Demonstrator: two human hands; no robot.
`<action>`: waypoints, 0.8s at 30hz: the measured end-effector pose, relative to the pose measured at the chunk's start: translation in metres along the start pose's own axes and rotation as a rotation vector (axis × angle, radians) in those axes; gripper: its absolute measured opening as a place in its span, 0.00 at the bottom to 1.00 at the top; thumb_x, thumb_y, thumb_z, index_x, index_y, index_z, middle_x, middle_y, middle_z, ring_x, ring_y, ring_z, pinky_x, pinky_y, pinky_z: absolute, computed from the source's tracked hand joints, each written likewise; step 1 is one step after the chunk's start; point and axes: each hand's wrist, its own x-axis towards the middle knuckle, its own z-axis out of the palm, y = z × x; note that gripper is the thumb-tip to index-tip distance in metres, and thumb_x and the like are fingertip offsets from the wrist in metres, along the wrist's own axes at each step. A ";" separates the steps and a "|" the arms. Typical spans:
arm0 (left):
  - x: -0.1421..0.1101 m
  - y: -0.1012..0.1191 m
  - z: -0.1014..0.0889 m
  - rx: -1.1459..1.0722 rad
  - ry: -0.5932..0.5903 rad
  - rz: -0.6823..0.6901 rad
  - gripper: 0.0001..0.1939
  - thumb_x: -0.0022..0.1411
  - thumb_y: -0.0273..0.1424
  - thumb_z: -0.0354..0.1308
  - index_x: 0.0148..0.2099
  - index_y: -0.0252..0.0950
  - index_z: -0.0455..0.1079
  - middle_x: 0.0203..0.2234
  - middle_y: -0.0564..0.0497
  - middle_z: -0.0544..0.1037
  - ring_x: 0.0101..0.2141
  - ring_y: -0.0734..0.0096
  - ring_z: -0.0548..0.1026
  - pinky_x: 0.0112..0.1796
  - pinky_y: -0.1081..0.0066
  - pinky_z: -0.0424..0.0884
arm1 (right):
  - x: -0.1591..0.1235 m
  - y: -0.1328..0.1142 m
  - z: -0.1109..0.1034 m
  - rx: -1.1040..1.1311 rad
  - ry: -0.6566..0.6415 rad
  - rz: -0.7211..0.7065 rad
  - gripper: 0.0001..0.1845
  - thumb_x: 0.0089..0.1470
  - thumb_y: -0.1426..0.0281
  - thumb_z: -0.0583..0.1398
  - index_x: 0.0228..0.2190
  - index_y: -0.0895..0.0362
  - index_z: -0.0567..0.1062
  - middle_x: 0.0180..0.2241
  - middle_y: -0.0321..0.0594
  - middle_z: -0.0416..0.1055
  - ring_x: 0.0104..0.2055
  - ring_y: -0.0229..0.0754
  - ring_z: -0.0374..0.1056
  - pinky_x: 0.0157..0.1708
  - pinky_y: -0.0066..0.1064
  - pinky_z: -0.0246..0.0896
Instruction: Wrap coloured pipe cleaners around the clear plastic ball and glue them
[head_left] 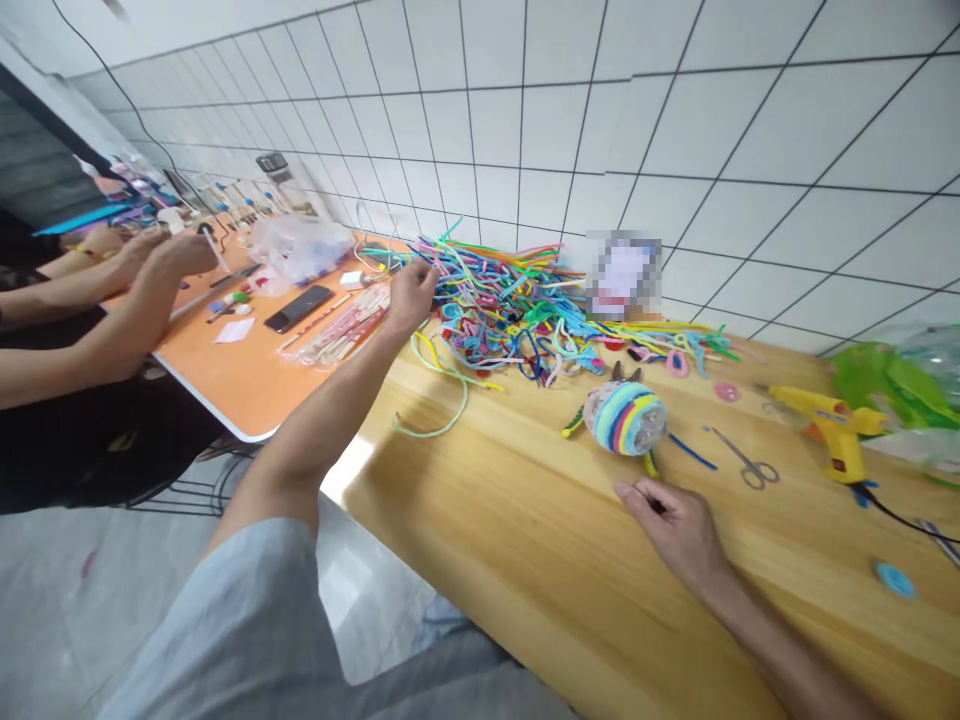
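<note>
My left hand (412,295) reaches to the left edge of a tangled heap of coloured pipe cleaners (517,300). Its fingers are closed at the strands; what they pinch, if anything, I cannot make out. My right hand (671,520) rests on the wooden table (495,540) with its fingers curled and nothing visible in them. Just beyond it sits a ball wrapped in striped pipe cleaners (626,417), partly bare on its right side. Yellow-green handled pliers (574,422) lie partly hidden under the ball. A pale green pipe cleaner (461,405) curls loose below the heap.
Scissors (750,462), a yellow glue gun (832,420) with a black cord and a blue button (895,578) lie on the right. On the orange table (217,380) are a phone (300,308) and bagged sticks (349,325). Another person's hands (176,255) work at far left.
</note>
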 end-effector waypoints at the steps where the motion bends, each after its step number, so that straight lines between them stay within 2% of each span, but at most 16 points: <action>1: 0.008 -0.005 -0.002 0.031 0.032 0.000 0.12 0.75 0.32 0.50 0.45 0.36 0.74 0.43 0.47 0.83 0.48 0.63 0.77 0.51 0.70 0.70 | 0.000 0.000 0.000 -0.004 0.003 -0.001 0.32 0.68 0.50 0.59 0.20 0.51 0.54 0.19 0.30 0.48 0.21 0.36 0.49 0.22 0.32 0.46; 3: 0.020 -0.014 -0.003 0.091 0.059 0.012 0.10 0.73 0.30 0.52 0.45 0.36 0.75 0.47 0.45 0.83 0.52 0.61 0.77 0.55 0.68 0.69 | 0.001 0.000 0.000 -0.010 0.005 -0.001 0.31 0.67 0.51 0.59 0.19 0.51 0.54 0.19 0.29 0.48 0.21 0.35 0.49 0.22 0.32 0.46; 5: 0.027 -0.021 0.002 0.146 0.037 0.028 0.09 0.72 0.30 0.55 0.46 0.37 0.76 0.52 0.42 0.83 0.55 0.57 0.76 0.59 0.65 0.68 | 0.001 -0.001 0.001 -0.016 0.008 -0.008 0.31 0.67 0.51 0.59 0.19 0.51 0.55 0.19 0.29 0.48 0.21 0.35 0.48 0.22 0.31 0.46; 9: 0.035 -0.027 0.015 0.232 -0.034 0.032 0.10 0.70 0.35 0.61 0.50 0.37 0.78 0.56 0.38 0.81 0.56 0.49 0.75 0.59 0.57 0.69 | 0.002 -0.003 0.000 -0.040 0.010 -0.017 0.32 0.68 0.50 0.58 0.20 0.51 0.55 0.20 0.30 0.48 0.21 0.35 0.49 0.22 0.31 0.46; 12: 0.044 -0.028 0.020 0.266 -0.071 0.007 0.09 0.69 0.35 0.63 0.46 0.36 0.79 0.49 0.38 0.83 0.53 0.48 0.76 0.56 0.57 0.70 | 0.002 -0.004 -0.001 -0.056 0.001 -0.012 0.33 0.69 0.48 0.58 0.19 0.51 0.55 0.20 0.30 0.48 0.21 0.35 0.49 0.21 0.31 0.46; 16: 0.060 -0.028 0.015 0.249 -0.094 -0.005 0.09 0.69 0.34 0.60 0.37 0.36 0.78 0.39 0.41 0.84 0.48 0.50 0.77 0.52 0.60 0.70 | 0.001 -0.004 -0.001 -0.055 -0.005 -0.018 0.34 0.70 0.48 0.58 0.19 0.51 0.56 0.19 0.30 0.49 0.21 0.36 0.50 0.21 0.31 0.47; 21: 0.073 -0.028 -0.001 0.143 -0.152 -0.005 0.15 0.69 0.35 0.61 0.28 0.37 0.73 0.25 0.48 0.79 0.35 0.62 0.76 0.42 0.67 0.70 | 0.001 -0.001 0.001 -0.049 0.012 -0.052 0.32 0.69 0.51 0.60 0.19 0.52 0.56 0.19 0.30 0.49 0.20 0.35 0.50 0.21 0.30 0.47; 24: 0.078 -0.029 -0.011 0.069 -0.141 -0.034 0.15 0.71 0.35 0.59 0.31 0.36 0.74 0.25 0.49 0.79 0.29 0.68 0.73 0.37 0.69 0.70 | 0.001 0.002 0.001 -0.054 0.009 -0.059 0.31 0.69 0.53 0.60 0.19 0.52 0.57 0.19 0.29 0.49 0.20 0.34 0.50 0.21 0.29 0.48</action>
